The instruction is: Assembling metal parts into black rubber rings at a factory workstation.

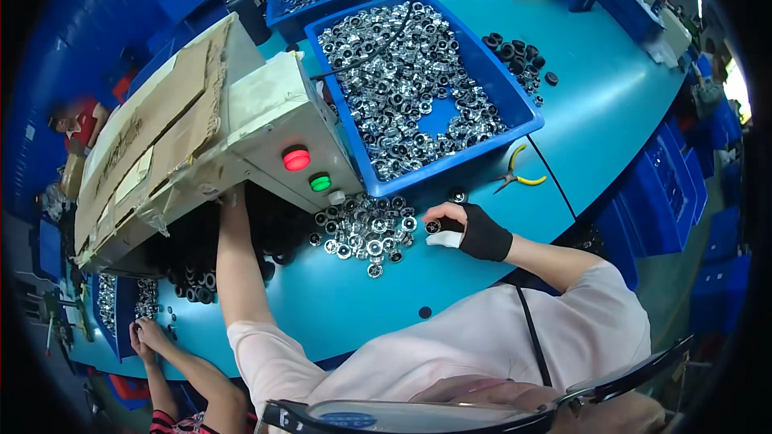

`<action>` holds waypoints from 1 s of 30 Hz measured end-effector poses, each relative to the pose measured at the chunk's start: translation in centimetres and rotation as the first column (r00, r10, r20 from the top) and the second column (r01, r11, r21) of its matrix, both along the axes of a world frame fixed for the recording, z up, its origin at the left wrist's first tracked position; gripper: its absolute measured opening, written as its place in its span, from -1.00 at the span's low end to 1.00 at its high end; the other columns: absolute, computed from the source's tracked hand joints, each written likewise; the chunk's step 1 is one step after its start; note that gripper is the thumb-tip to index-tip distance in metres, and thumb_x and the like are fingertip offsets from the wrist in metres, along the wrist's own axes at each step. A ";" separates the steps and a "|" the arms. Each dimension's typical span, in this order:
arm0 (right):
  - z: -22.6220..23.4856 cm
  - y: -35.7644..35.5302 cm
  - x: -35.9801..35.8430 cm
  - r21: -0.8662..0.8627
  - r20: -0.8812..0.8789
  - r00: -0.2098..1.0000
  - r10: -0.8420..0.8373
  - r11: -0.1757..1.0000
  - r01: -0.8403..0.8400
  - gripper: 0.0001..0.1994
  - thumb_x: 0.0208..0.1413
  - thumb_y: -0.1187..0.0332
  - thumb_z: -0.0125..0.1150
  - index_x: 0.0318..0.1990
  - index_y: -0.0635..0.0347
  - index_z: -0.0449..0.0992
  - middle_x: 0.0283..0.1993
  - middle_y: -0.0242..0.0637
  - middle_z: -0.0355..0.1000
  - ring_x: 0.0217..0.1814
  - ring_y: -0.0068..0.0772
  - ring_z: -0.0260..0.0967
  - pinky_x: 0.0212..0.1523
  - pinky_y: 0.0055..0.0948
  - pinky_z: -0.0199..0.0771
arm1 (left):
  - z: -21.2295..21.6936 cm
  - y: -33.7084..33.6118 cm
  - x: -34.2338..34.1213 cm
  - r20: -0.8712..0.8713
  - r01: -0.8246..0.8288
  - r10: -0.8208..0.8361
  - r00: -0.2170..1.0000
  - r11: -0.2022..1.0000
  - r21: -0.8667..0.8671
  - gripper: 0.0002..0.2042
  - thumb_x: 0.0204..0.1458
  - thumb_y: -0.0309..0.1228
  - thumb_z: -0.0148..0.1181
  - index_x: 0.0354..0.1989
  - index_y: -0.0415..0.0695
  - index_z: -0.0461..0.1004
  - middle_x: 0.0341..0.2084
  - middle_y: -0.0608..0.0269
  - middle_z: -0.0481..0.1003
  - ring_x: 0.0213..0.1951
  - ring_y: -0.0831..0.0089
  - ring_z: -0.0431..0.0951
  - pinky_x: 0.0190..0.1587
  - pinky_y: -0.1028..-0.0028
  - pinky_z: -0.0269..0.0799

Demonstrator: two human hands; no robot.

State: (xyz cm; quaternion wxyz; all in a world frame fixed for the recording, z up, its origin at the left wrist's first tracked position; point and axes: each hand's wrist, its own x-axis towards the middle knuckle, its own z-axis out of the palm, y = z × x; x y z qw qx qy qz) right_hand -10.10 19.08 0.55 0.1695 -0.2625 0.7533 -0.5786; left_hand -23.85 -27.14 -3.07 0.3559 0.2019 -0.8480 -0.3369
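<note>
My left arm (241, 265) reaches in under the pale metal housing (281, 104), whose top is covered with cardboard (145, 141). The left hand's fingers are hidden in there, among dark ring-like pieces. On my right hand (478, 235) is a black fingerless glove. Its thumb and fingers pinch a small wheel (433, 227) with a dark rim and a silvery centre. Just left of that hand lies a loose heap of chrome wheel hubs (370, 229) on the turquoise table. One more dark-centred hub (457, 194) lies beyond the right hand.
A blue bin (527, 124) full of chrome hubs stands behind the heap. Red (296, 158) and green (320, 182) lights glow on the housing. Yellow-handled pliers (515, 175) and black tyres (515, 52) lie to the right. Another person's hands (146, 337) work at the lower left.
</note>
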 end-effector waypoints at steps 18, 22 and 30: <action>2.6 -8.9 -0.1 -0.095 -0.395 0.918 0.044 0.992 -0.088 -0.68 -0.11 0.50 0.30 -0.14 0.26 0.45 -0.27 -0.19 0.42 -0.30 -0.31 0.40 -0.28 -0.46 0.38 | 6.0 20.7 23.1 -0.218 0.357 -0.370 0.903 0.367 0.859 -0.60 -0.06 -0.58 0.23 0.01 -0.33 0.38 -0.20 0.07 0.50 -0.45 0.47 0.54 -0.38 0.54 0.53; 1.3 -8.8 0.2 -0.091 -0.333 0.940 0.072 0.990 -0.108 -0.68 -0.10 0.50 0.29 -0.12 0.26 0.47 -0.17 -0.14 0.44 -0.24 -0.29 0.42 -0.25 -0.45 0.40 | 6.2 21.7 23.7 -0.193 0.323 -0.375 0.907 0.325 0.889 -0.56 -0.06 -0.58 0.23 0.05 -0.34 0.35 -0.20 0.07 0.49 -0.42 0.47 0.53 -0.33 0.52 0.53; -0.5 -8.3 0.1 -0.118 -0.357 0.933 0.035 0.990 -0.082 -0.66 -0.11 0.49 0.30 -0.10 0.23 0.47 -0.12 -0.13 0.44 -0.16 -0.25 0.42 -0.15 -0.42 0.41 | 5.9 22.3 23.4 -0.186 0.325 -0.398 0.899 0.317 0.891 -0.55 -0.04 -0.59 0.22 0.06 -0.40 0.30 -0.24 0.05 0.50 -0.38 0.45 0.56 -0.35 0.55 0.54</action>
